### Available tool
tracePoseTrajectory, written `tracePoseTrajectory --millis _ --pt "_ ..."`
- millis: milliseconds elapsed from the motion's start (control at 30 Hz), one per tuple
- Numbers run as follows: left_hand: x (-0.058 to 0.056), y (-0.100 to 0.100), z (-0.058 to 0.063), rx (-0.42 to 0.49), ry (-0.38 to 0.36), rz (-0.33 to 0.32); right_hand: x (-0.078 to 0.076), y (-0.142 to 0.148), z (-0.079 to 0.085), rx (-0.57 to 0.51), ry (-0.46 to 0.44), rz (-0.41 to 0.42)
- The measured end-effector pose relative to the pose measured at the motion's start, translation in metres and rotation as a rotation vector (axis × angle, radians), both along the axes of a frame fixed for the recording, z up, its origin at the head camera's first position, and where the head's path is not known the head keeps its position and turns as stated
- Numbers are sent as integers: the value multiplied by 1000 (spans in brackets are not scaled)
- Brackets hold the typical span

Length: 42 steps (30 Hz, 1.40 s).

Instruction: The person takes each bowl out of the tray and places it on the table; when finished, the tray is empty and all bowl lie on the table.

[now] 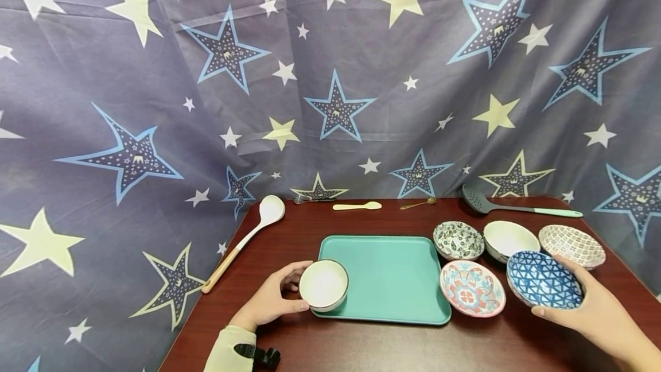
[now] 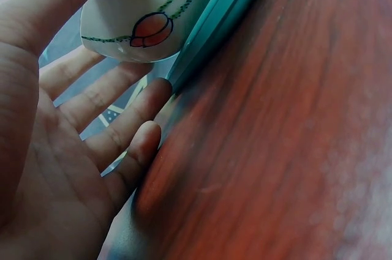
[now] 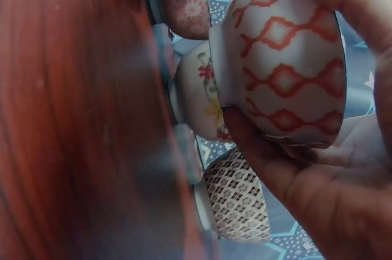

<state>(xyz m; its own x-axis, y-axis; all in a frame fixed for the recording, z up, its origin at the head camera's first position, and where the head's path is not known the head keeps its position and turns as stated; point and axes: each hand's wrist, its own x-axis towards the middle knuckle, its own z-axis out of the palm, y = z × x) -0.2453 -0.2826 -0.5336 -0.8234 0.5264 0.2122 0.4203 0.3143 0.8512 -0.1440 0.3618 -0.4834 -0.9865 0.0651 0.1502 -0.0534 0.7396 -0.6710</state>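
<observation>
My left hand (image 1: 273, 297) curves round a white bowl (image 1: 323, 285) at the left edge of the teal tray (image 1: 392, 280), thumb in front and fingers behind. The left wrist view shows a red bud painted on this bowl's outside (image 2: 153, 30); its base is by the tray's rim. On the right, my right hand (image 1: 594, 303) grips a blue-patterned bowl (image 1: 544, 280), tilted and held off the table. Red diamond shapes cover that bowl's outside (image 3: 285, 58) in the right wrist view, with thumb and fingers on opposite sides of it.
Beside the tray stand a pink floral bowl (image 1: 472, 289), a green-leaf bowl (image 1: 458, 240), a cream bowl (image 1: 511, 240) and a brown-checked bowl (image 1: 572, 245). A white ladle (image 1: 253, 234) lies left, a grey slotted spoon (image 1: 480, 202) back right, a cream spoon (image 1: 357, 206) at the back.
</observation>
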Motion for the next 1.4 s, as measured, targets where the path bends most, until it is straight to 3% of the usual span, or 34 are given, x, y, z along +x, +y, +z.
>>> tracePoseTrajectory --millis 267,633,1400 --pt "0 0 0 -3 0 -4 -4 13 -6 63 -90 33" --pt "1 -1 0 4 17 -12 -2 18 -20 72 -80 74" --pt "0 -3 0 8 -1 -31 -2 18 -30 57 -47 99"
